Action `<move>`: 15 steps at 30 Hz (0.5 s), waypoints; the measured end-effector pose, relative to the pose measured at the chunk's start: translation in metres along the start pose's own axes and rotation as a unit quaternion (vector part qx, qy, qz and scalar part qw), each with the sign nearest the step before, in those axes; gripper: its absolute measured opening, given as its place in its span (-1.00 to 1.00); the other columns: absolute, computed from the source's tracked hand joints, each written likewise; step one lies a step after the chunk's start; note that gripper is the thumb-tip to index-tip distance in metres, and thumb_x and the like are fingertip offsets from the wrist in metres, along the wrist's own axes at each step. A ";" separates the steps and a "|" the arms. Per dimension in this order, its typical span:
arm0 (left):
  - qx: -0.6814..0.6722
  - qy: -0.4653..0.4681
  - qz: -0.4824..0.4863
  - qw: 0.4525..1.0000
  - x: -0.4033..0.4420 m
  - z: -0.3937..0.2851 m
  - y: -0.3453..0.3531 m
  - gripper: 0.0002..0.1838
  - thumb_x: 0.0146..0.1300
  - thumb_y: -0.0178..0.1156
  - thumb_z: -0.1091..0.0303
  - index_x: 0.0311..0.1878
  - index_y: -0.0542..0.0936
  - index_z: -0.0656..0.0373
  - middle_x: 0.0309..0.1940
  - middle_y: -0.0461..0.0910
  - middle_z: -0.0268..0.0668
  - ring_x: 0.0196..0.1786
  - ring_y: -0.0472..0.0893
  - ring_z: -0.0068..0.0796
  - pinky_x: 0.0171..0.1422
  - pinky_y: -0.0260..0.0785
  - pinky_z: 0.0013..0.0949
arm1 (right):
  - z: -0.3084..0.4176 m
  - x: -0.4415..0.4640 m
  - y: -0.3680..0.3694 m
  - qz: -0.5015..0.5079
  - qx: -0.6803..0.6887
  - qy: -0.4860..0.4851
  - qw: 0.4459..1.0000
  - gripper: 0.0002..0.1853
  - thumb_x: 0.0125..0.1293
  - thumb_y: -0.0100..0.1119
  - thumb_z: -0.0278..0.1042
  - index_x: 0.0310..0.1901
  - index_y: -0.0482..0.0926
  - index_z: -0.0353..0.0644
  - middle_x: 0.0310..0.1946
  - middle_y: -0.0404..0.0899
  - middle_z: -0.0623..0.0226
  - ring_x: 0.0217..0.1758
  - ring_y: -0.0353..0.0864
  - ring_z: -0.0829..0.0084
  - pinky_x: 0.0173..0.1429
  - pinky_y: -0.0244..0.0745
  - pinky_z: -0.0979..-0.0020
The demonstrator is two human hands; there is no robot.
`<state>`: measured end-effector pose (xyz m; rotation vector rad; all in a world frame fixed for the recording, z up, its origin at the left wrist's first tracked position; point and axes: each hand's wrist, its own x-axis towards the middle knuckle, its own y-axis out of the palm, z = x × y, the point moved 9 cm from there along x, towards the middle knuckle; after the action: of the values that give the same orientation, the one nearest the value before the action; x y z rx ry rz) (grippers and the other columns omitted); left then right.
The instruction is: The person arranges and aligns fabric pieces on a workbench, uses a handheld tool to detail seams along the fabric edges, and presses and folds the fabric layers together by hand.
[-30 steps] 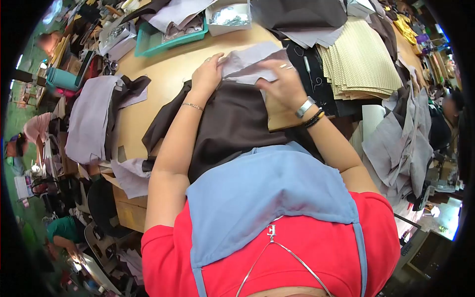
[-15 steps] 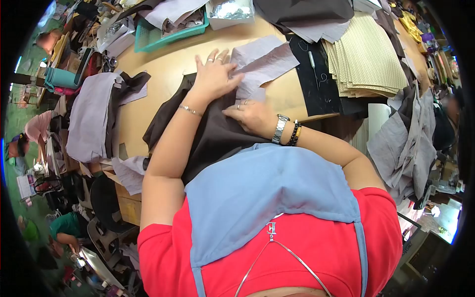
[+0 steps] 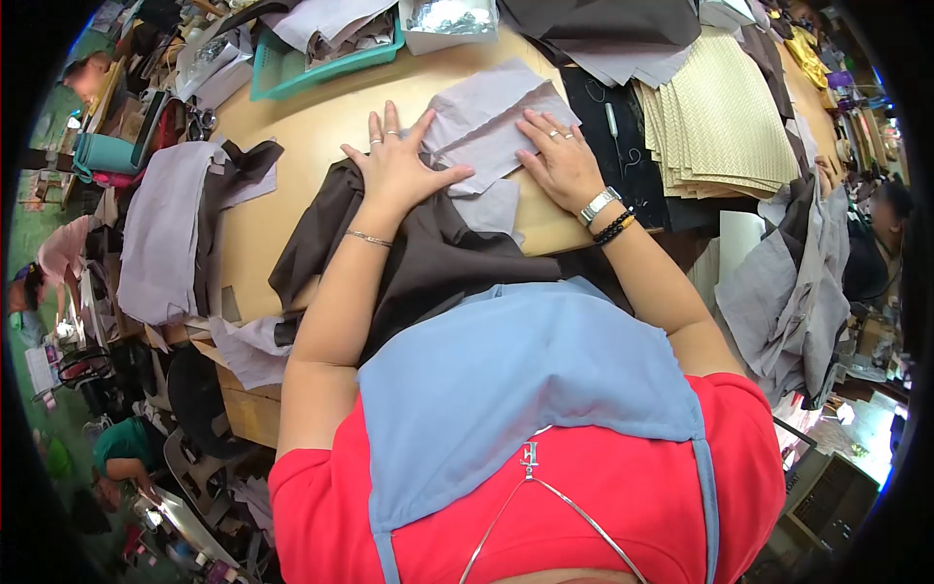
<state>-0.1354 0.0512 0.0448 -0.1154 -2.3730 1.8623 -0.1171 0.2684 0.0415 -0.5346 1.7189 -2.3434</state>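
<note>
A dark brown fabric piece (image 3: 418,258) spreads across the front of the table and runs down against my apron. Its far part turns into a pale grey-lilac backing (image 3: 477,112) with a fold across it. My left hand (image 3: 397,165) is open with fingers spread, lying over the border between the dark cloth and the pale part. On the right side of the pale part, my right hand (image 3: 564,161) lies flat and open, fingertips on its edge. A smaller pale flap (image 3: 491,206) shows between the hands.
Stacked pale and dark pieces (image 3: 165,229) lie at the left. A teal basket (image 3: 326,73) with scraps and a white box (image 3: 448,29) stand at the back. To the right are a thin tool (image 3: 612,122) on black material and a stack of woven cream sheets (image 3: 715,117). Other people are at left.
My right hand has moved away from the dark cloth, up and right onto the pale part. My left hand has spread its fingers and shifted slightly left. The pale part lies flatter.
</note>
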 end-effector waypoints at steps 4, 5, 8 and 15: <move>0.008 0.023 -0.064 0.998 0.003 0.009 -0.012 -0.06 -0.19 0.28 -0.56 0.30 0.53 -0.31 0.56 0.03 -0.04 0.60 -0.05 0.08 0.36 -0.41 0.69 | -0.004 0.000 -0.002 -0.006 0.008 -0.002 1.000 -0.47 0.45 -0.01 0.09 0.33 0.42 0.01 0.43 0.32 0.29 0.53 0.21 0.20 0.54 0.04 -0.06; 0.011 0.038 -0.094 0.995 0.003 0.011 -0.017 -0.14 -0.14 0.29 -0.51 0.25 0.57 -0.30 0.56 0.05 -0.09 0.60 -0.04 0.05 0.35 -0.39 0.69 | -0.003 0.001 -0.001 -0.003 0.005 -0.002 1.000 -0.47 0.45 -0.01 0.09 0.33 0.41 0.01 0.44 0.31 0.28 0.53 0.20 0.20 0.54 0.04 -0.05; 0.023 0.152 -0.194 0.969 -0.008 -0.001 -0.026 -0.40 0.02 0.31 -0.37 0.09 0.67 -0.32 0.52 0.16 -0.19 0.59 0.02 -0.02 0.31 -0.33 0.72 | -0.001 0.001 -0.005 -0.038 -0.006 -0.011 0.999 -0.49 0.43 0.01 0.07 0.28 0.46 -0.02 0.38 0.39 0.29 0.48 0.29 0.20 0.50 0.12 -0.04; 0.006 0.003 -0.042 0.999 -0.010 0.014 -0.007 -0.16 -0.11 0.25 -0.52 0.28 0.54 -0.38 0.55 0.08 -0.06 0.60 -0.06 0.08 0.37 -0.42 0.68 | -0.009 0.015 -0.020 -0.078 0.007 0.033 0.996 -0.60 0.26 0.28 0.00 0.01 0.64 -0.07 0.15 0.59 0.31 0.22 0.53 0.26 0.29 0.38 0.21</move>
<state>-0.1273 0.0345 0.0475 -0.0207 -2.3247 1.8364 -0.1330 0.2767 0.0606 -0.6160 1.7464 -2.5041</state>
